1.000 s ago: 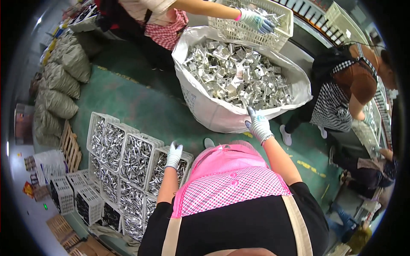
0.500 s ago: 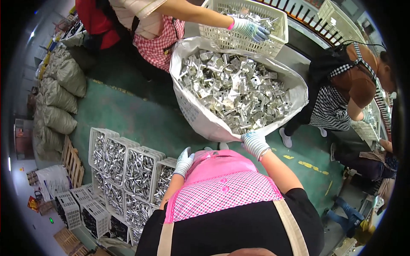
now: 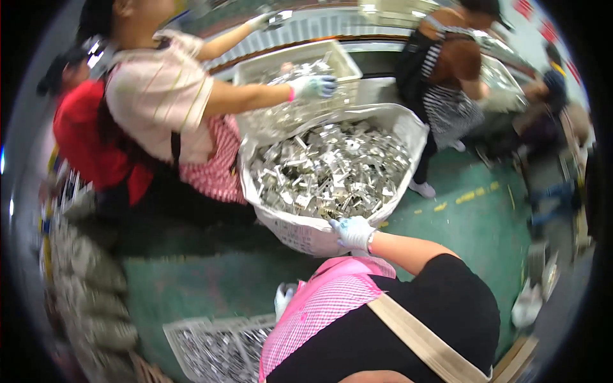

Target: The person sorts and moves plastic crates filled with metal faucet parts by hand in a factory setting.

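A large white woven bag [image 3: 300,234] stands open in front of me, heaped with shiny metal brackets [image 3: 332,169]. My right hand [image 3: 353,233], in a white knit glove, is closed on the bag's near rim, fingers over its edge. Low at my left side, by the pink checked apron [image 3: 319,313], hangs my left hand [image 3: 285,299], also gloved. The apron hides part of it, and blur keeps its fingers from showing clearly. Left of that hand, low down, are white crates [image 3: 175,338] of small metal parts [image 3: 220,357].
Beyond the bag, a co-worker's gloved hand [image 3: 313,87] is over a cream crate [image 3: 348,64] of metal parts. Another person in a checked apron [image 3: 450,118] stands close to the bag's right side. Grey sacks [image 3: 96,268] are stacked at the left; yellow lines [image 3: 469,196] mark the green floor.
My view has swung toward the left and up, so the bag and crates sit lower. My right hand stays at the bag's rim. The co-worker's hand is still over the crate.
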`<state>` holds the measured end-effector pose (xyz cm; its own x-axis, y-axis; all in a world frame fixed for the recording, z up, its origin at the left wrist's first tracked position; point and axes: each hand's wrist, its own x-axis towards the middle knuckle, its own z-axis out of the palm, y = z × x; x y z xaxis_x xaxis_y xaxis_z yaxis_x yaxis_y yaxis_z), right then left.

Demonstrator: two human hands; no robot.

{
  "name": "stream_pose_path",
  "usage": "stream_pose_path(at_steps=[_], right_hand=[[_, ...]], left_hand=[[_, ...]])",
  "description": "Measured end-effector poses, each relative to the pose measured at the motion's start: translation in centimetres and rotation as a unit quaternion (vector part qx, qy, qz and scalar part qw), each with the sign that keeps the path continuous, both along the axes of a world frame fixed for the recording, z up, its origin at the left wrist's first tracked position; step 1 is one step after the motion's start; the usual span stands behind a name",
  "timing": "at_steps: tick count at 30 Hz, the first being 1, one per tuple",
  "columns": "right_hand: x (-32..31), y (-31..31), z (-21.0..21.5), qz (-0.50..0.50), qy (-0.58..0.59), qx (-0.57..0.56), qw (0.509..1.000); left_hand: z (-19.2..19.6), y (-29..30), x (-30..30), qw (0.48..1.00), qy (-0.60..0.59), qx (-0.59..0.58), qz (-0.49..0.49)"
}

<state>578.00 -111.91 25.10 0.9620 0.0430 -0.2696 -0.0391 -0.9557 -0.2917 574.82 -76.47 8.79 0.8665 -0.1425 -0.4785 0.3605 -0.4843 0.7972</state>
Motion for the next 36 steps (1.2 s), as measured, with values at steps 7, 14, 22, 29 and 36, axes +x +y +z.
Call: stream_pose_path(at_steps=[7, 14, 22, 29, 36], right_hand=[[2.1, 8.5, -1.3, -0.19, 0.085, -0.054, 0.977], [1.0, 10.6, -2.0, -0.29, 0.044, -0.09, 0.952], [6.6, 14.0, 0.2, -0.164, 0.208, -0.229, 0.937], [17.7, 28.6, 2.8, 0.035, 0.01, 0.105, 0.994], [26.5, 38.5, 0.8, 0.322, 0.026, 0.121, 0.939]], left_hand=[[-5.5, 20.2, 5.7, 0.963, -0.135, -0.206, -0.111], [-1.8, 25.4, 12.3, 0.988, -0.024, 0.153, -0.02], [3.6, 15.8, 16.9, 0.987, -0.089, 0.057, -0.118], [-0.6, 21.7, 15.7, 0.988, 0.038, 0.116, -0.09], [2.1, 34.2, 22.1, 0.968, -0.057, 0.144, 0.199]])
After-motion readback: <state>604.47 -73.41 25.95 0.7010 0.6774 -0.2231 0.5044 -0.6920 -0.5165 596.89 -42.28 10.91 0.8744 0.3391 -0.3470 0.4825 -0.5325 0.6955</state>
